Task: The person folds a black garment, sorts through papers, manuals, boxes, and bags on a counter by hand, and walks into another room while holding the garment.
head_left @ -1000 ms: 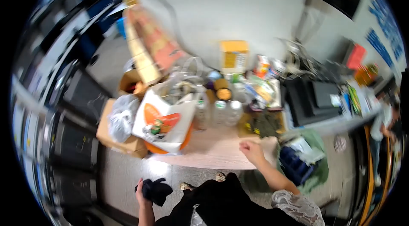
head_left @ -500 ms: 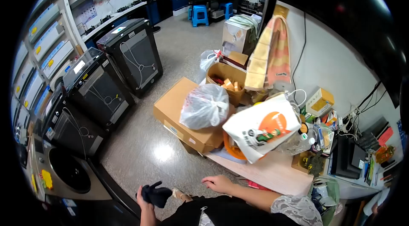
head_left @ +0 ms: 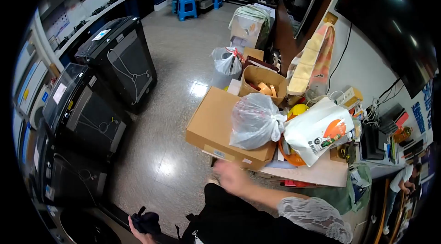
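My left hand (head_left: 138, 231) is at the bottom left, its fingers around a bunched black cloth (head_left: 146, 222) with a thin end sticking up. What kind of cloth it is I cannot make out. My right hand (head_left: 232, 178) reaches over the floor just below the near edge of a large cardboard box (head_left: 209, 122); motion smears its fingers, and nothing shows in it. A tied translucent plastic bag (head_left: 254, 120) rests on that box. Beside it, a white printed bag (head_left: 312, 131) leans over an orange basin (head_left: 290, 156) on the table (head_left: 328, 170).
Black-framed machines (head_left: 121, 58) with looped cables line the left side. Behind the box are an open carton (head_left: 262, 75) and another tied bag (head_left: 226, 64). A towel (head_left: 308, 67) hangs on the right wall. Blue stools (head_left: 187, 7) stand far back; a person (head_left: 404, 182) is at far right.
The camera view has turned and come closer to the box. My right hand has moved near the box's front edge and blurred. My left hand still holds the black cloth, now lower left.
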`<action>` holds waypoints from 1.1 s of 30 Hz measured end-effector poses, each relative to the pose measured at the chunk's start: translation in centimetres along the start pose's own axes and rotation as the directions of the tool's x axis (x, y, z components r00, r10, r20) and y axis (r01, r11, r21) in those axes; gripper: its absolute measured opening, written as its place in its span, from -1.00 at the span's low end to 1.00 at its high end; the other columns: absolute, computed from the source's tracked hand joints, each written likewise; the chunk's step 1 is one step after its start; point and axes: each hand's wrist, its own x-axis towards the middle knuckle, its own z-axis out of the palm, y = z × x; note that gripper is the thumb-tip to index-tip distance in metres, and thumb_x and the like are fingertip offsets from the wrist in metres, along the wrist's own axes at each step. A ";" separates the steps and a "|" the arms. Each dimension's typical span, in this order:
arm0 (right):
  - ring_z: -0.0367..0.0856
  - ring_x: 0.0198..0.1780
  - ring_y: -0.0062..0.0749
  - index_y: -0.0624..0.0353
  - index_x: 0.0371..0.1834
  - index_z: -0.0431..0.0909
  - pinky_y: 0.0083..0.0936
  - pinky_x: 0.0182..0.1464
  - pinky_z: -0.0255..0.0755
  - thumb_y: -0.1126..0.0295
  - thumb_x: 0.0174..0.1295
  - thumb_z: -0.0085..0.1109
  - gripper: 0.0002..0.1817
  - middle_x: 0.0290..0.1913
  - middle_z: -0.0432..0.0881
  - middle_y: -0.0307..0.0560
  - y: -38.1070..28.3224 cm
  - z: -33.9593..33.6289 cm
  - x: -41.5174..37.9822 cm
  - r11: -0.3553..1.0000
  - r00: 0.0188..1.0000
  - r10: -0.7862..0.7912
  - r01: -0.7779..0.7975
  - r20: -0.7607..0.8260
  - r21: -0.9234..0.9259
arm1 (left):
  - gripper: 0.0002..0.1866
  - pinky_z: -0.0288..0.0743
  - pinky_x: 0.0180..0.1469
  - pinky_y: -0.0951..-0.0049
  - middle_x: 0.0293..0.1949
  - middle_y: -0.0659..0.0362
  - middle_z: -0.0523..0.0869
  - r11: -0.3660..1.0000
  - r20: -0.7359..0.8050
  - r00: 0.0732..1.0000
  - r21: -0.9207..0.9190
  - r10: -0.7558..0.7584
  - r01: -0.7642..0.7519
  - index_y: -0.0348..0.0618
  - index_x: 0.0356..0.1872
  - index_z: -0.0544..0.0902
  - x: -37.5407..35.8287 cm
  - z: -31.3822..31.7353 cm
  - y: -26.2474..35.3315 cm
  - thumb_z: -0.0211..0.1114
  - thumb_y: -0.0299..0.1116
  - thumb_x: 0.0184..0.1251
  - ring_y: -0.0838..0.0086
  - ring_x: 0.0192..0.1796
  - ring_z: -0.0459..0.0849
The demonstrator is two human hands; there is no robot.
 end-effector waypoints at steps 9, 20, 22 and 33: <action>0.38 0.14 0.09 0.32 0.18 0.30 -0.23 0.17 0.24 0.02 -0.12 0.36 -0.16 0.07 0.44 0.29 11.3 -13.0 8.6 0.358 0.442 0.715 -0.897 -0.542 -0.259 | -0.66 0.53 -0.09 0.28 -0.35 0.10 0.67 0.973 -0.010 0.995 0.208 -0.099 0.099 -0.21 -0.32 0.60 14.2 11.9 4.9 0.06 -0.12 0.28 0.28 -0.26 0.65; 0.54 -0.43 -0.60 0.32 -0.33 0.62 -0.64 -0.31 0.41 0.55 -0.08 0.31 -0.80 -0.41 0.64 -0.19 2.2 -18.8 15.2 0.514 0.280 0.781 -0.796 -0.558 0.320 | -0.55 0.37 0.10 0.21 -0.12 -0.02 0.59 0.872 0.069 0.969 0.456 -0.236 0.180 -0.34 -0.11 0.52 34.9 24.6 8.1 -0.06 -0.10 0.32 0.14 -0.05 0.54; 0.55 -0.44 -0.60 0.31 -0.33 0.63 -0.65 -0.33 0.41 0.57 -0.07 0.30 -0.81 -0.42 0.65 -0.17 0.9 -20.0 16.5 0.582 0.207 0.731 -0.687 -0.650 0.435 | -0.62 0.48 -0.04 0.25 -0.26 0.04 0.64 0.869 0.152 0.914 0.400 -0.377 0.291 -0.24 -0.24 0.55 39.9 27.0 7.7 0.02 -0.08 0.29 0.21 -0.20 0.60; 0.61 -0.31 -0.19 0.32 -0.32 0.59 -0.39 -0.20 0.40 0.08 -0.11 0.31 -0.53 -0.35 0.64 0.13 5.7 -21.6 28.1 0.317 -0.181 0.213 -0.917 -0.960 0.244 | -0.69 0.54 -0.08 0.26 -0.28 0.12 0.64 0.854 0.361 0.795 0.388 -0.487 0.347 -0.20 -0.23 0.57 59.2 44.1 11.0 0.09 -0.13 0.29 0.27 -0.20 0.63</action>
